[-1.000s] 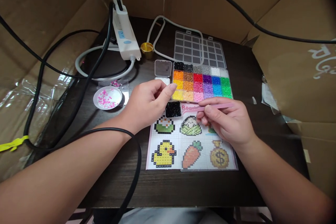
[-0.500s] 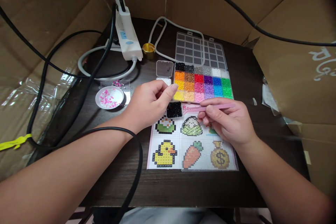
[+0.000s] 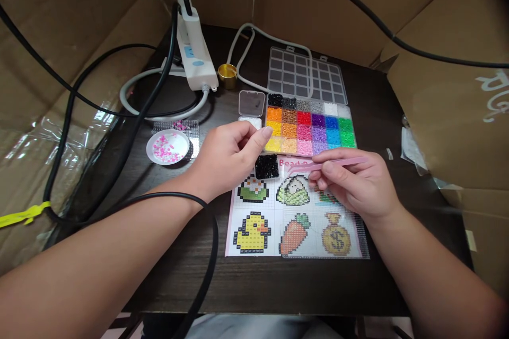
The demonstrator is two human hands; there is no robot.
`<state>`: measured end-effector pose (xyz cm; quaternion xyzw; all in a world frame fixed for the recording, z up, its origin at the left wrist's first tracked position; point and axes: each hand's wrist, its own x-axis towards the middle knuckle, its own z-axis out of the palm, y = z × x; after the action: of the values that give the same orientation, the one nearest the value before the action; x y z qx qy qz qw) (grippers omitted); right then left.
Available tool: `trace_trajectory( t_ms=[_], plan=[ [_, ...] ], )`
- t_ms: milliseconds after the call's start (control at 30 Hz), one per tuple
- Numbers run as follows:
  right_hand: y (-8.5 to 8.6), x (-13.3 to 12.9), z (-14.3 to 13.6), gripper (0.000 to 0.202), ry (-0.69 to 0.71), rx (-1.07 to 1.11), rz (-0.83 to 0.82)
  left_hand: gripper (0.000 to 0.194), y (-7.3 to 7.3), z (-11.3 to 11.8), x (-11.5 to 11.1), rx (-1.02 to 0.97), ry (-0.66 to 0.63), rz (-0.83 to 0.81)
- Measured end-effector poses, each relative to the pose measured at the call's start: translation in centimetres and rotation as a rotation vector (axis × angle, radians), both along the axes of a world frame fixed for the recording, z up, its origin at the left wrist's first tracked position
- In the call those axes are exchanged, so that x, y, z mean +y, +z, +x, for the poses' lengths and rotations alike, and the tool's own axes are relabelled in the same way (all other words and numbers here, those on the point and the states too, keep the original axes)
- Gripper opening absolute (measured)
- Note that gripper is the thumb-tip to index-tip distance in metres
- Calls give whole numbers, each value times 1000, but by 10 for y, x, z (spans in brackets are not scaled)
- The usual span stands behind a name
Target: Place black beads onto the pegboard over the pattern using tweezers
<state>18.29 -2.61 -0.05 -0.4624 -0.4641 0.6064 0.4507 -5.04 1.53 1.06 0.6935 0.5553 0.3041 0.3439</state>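
My left hand (image 3: 234, 153) is closed, its thumb stretched along the bent fingers, at the edge of a small clear box of black beads (image 3: 266, 167). The fingertips on the box's side are hidden. In my right hand (image 3: 353, 183), pink tweezers (image 3: 334, 164) are pinched between thumb and fingers, tips pointing left, a little apart from the black beads. Beneath both hands lies a printed pattern sheet (image 3: 254, 206) showing a chick, a carrot and a money bag. A clear pegboard (image 3: 363, 238) covers its right part.
Behind my hands stands a sectioned bead case (image 3: 304, 132) with its clear lid (image 3: 308, 74) open. A white dish (image 3: 175, 154) of pink and white beads rests at left. A power strip (image 3: 199, 58), a gold cup (image 3: 228, 76) and a black cable (image 3: 210, 259) are nearby.
The tweezers and my right hand have moved right, away from the black beads. The clear pegboard has slid slightly right over the sheet. My left hand stays by the small box.
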Motion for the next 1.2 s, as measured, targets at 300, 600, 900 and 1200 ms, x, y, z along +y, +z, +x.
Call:
trace_trajectory(
  t_ms=[300,600,900,1200],
  plan=[
    [-3,3,10,13,103,9,37,45,1,0,0,19,22,-22],
    [-2,12,23,15,180,101,-55,45,2,-2,1,42,21,-35],
    [8,21,24,12,-43,335,7,44,3,-2,1,30,3,-44],
    [12,20,17,18,-142,369,12,45,0,-2,0,-6,-52,-55]
  ],
)
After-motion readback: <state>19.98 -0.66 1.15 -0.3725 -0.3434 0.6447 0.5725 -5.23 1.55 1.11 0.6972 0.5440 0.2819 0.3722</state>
